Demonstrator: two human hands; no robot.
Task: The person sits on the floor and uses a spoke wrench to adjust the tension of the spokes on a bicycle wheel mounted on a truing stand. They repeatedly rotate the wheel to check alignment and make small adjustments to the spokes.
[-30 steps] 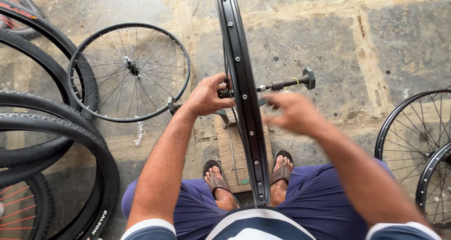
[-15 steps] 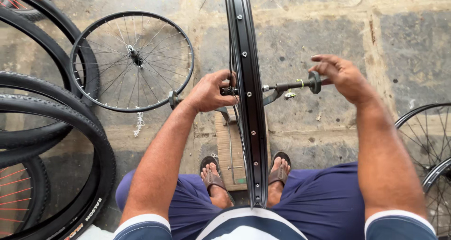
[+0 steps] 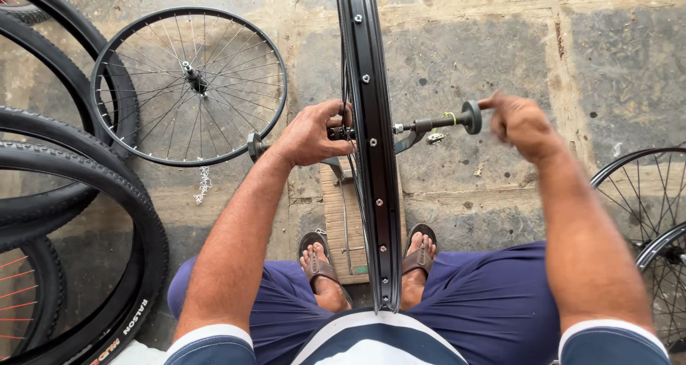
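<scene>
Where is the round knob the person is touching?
In the head view, the round knob is right of the upright black rim, at the end of a rod, just beside the right hand.

**Stone floor and what rests on it**

The floor (image 3: 471, 58) is made of large grey stone slabs with pale mortar joints, stained and dotted with small dark spots. A spoked wheel (image 3: 189, 86) lies flat on it at upper left, with no tyre on its rim. Black tyres (image 3: 86, 215) lie overlapping along the left edge, one with red spokes showing inside it. A small white chain-like scrap (image 3: 204, 183) lies just below the flat wheel. A wooden block (image 3: 336, 222) sits on the slabs between two sandalled feet (image 3: 318, 265), and seems to carry a metal stand. At the right edge more spoked wheels (image 3: 643, 201) show partly.
</scene>
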